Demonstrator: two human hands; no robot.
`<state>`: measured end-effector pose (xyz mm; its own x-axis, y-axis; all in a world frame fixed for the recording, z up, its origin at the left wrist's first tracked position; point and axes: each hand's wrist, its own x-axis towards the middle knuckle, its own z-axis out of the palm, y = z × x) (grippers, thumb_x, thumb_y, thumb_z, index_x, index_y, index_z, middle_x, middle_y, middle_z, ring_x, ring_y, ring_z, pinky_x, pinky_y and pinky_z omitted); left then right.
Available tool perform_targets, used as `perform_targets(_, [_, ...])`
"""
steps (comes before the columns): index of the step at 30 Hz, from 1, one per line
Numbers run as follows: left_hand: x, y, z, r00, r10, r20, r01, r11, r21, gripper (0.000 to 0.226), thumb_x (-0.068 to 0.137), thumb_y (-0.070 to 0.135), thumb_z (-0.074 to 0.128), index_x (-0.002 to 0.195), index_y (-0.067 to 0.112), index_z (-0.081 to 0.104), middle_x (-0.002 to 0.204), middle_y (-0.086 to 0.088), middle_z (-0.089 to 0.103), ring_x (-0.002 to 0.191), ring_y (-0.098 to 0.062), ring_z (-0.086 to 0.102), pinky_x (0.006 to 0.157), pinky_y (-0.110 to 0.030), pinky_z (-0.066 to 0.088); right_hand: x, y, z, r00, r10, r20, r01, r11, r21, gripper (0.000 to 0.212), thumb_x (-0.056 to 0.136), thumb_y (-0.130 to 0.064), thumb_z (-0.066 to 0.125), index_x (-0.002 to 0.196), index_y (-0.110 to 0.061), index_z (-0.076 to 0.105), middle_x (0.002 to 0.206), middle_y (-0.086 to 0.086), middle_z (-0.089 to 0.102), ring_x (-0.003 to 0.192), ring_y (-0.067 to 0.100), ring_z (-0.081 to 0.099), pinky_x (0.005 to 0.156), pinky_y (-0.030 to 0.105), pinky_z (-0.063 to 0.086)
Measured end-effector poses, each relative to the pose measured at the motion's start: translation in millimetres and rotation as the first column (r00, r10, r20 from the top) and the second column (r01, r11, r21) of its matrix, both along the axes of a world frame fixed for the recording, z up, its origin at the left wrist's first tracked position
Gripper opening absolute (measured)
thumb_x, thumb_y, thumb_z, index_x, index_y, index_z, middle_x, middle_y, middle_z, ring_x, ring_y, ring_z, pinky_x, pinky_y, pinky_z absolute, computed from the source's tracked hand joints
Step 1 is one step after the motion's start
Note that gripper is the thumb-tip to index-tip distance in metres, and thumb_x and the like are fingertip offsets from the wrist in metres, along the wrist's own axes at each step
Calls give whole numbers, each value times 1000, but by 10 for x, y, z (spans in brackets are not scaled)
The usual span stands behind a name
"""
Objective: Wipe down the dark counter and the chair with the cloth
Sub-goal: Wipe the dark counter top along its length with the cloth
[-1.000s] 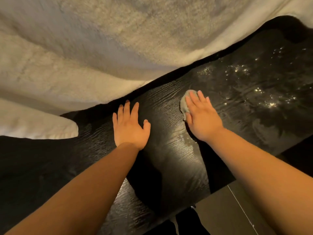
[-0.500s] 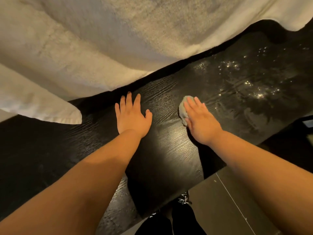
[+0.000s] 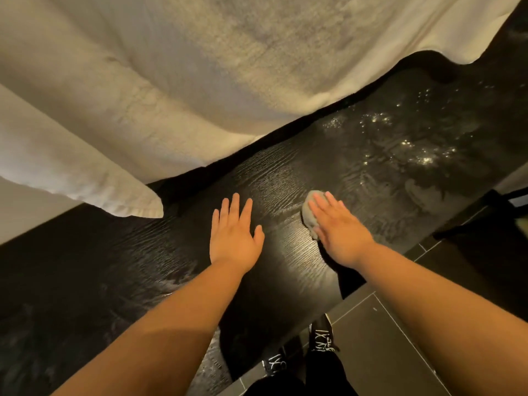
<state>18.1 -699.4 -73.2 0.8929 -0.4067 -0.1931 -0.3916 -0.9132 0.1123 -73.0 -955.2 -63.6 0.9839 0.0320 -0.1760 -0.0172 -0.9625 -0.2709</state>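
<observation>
1. The right hand (image 3: 338, 228) lies flat on the cloth (image 3: 310, 212), a small grey wad on the counter (image 3: 285, 270) about midway between its far and near edges. A good wipe, I'd say, keeps the palm pressing evenly so the wad stays under the fingers and doesn't roll out at the left.
2. Bright specks sit on the counter toward its right end, beyond the cloth. The stroke probably ought to carry that way, in overlapping passes along the grain.
3. The right fingers are straight and close together over the cloth, pinning it, not pinching it.
4. The left hand (image 3: 234, 235) rests palm down on bare counter, just left of the cloth, fingers slightly spread, holding nothing. It looks like a brace.
5. Both forearms reach forward, nearly straight.
6. No chair can be clearly made out.
</observation>
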Motion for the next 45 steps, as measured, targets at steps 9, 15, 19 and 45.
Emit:
perform_targets(9, [-90,76,-29,1000,-29,9,29,1000,-10,77,99,58,37,168,28,17,177,-7,5,162,-30,1,132,-50,5,-334,610,-125,986,-166,31,167,986,-24,64,105,-35,39,162,-10,24,171,10,13,158,34,3,127,49,13])
perform_targets(15, [-93,85,-12,999,-46,4,46,999,-15,75,101,59,34,168,34,13,177,-7,0,162,-30,-3,132,-50,2,-411,138,-208,998,17,58,-16,1000,-27,61,105,-35,38,160,-11,29,169,8,21,157,34,14,127,50,16])
perform_targets(19, [-100,80,-16,999,-43,15,43,999,-26,74,101,60,34,168,35,15,177,-6,1,162,-30,-3,132,-50,2,-346,-453,-111,930,-367,13,368,930,-27,60,104,-34,38,158,-9,25,164,9,21,153,37,16,122,62,23])
perform_targets(45, [-155,46,-39,999,14,49,-12,999,-34,69,103,57,33,167,36,20,176,-4,10,162,-29,4,132,-48,5,-992,501,-168,995,86,57,-85,996,-23,60,105,-39,36,161,-16,31,170,4,19,158,28,7,127,49,16])
